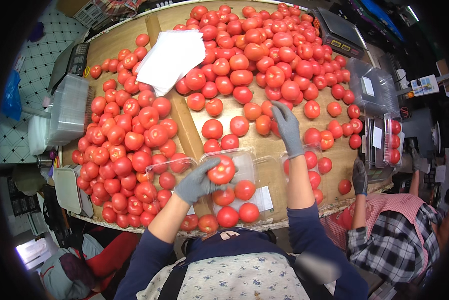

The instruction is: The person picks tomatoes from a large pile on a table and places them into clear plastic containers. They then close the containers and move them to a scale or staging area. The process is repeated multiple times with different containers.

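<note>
My left hand [199,181], in a grey glove, grips a ripe tomato [221,170] above a clear plastic punnet [243,161]. Several tomatoes [227,216] sit in the near part of that punnet, and a white paper slip [265,198] shows at its right side. My right hand [289,129], also gloved in grey, reaches forward with fingers extended among loose tomatoes [263,124]. Its fingertips are beside or touching a tomato; the palm side is hidden. Another clear punnet [284,159] holding tomatoes lies partly under my right forearm.
Large tomato heaps [254,48] cover the wooden table [280,210], split by a wooden divider [185,120]. White paper sheets [173,56] lie across it. Stacked clear punnets [69,108] stand left. Scales [338,32] sit at the far right. A co-worker in a checked shirt [389,240] works nearby.
</note>
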A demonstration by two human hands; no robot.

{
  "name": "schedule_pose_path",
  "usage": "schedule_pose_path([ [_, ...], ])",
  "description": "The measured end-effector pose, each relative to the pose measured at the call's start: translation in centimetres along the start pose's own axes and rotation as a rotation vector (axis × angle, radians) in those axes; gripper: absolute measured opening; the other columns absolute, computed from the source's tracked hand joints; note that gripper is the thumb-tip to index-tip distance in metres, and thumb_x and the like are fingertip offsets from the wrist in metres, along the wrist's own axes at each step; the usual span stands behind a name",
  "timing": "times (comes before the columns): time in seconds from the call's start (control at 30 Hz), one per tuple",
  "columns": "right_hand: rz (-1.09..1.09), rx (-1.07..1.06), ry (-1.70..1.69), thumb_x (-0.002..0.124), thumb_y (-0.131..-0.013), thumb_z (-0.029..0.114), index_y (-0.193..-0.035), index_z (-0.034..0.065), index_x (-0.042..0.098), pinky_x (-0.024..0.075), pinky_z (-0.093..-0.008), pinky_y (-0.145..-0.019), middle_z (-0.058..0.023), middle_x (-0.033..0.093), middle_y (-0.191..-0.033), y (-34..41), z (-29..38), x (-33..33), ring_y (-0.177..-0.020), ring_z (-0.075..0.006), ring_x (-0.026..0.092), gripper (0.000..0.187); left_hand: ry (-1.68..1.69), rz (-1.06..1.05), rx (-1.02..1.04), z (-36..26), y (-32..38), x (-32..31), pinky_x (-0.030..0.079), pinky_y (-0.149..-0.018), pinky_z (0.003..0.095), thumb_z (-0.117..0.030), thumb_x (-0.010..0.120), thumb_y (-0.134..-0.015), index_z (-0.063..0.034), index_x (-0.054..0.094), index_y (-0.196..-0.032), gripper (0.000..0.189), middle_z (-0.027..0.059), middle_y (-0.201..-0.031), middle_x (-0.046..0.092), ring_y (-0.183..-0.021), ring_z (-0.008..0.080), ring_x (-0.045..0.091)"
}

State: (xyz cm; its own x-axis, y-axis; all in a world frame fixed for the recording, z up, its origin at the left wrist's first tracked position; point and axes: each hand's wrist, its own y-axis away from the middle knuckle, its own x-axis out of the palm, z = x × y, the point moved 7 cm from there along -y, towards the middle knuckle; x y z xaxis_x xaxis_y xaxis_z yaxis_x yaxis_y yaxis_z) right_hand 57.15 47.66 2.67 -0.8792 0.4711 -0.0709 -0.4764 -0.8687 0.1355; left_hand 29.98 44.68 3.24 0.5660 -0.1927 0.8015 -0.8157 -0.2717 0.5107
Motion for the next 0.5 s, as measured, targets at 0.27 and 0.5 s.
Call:
schedule_pose_path([
  [0.27,0.242,-0.279,0.33,0.067,-0.077,0.034,-0.127,0.0061,0.049,0.0432,-0.0384,-0.092,-0.0151,0.056,-0.117,2.2,-1.3,12.9,-0.109,-0.0297,0.053,0.06,0.07,-0.103,0.162,2.0,2.1,-0.7,0.05,-0.084,0.0529,-0.033,0.042,-0.096,-0.0064,0.037,-0.134,0.047,0.0245,-0.13,0.046,-0.115,0.0381,0.05],
  [0.5,-0.028,-0.374,0.662,0.062,-0.082,0.024,-0.12,0.0134,0.051,0.0433,-0.0455,-0.087,-0.0168,0.048,-0.116,0.3,-2.4,15.7,-0.101,-0.0375,0.051,0.041,0.35,-0.167,0.109,3.6,1.8,-2.4,0.048,-0.07,0.0428,-0.045,0.047,-0.092,-0.0084,0.048,-0.122,0.047,0.0201,-0.109,0.056,-0.092,0.0338,0.055],
])
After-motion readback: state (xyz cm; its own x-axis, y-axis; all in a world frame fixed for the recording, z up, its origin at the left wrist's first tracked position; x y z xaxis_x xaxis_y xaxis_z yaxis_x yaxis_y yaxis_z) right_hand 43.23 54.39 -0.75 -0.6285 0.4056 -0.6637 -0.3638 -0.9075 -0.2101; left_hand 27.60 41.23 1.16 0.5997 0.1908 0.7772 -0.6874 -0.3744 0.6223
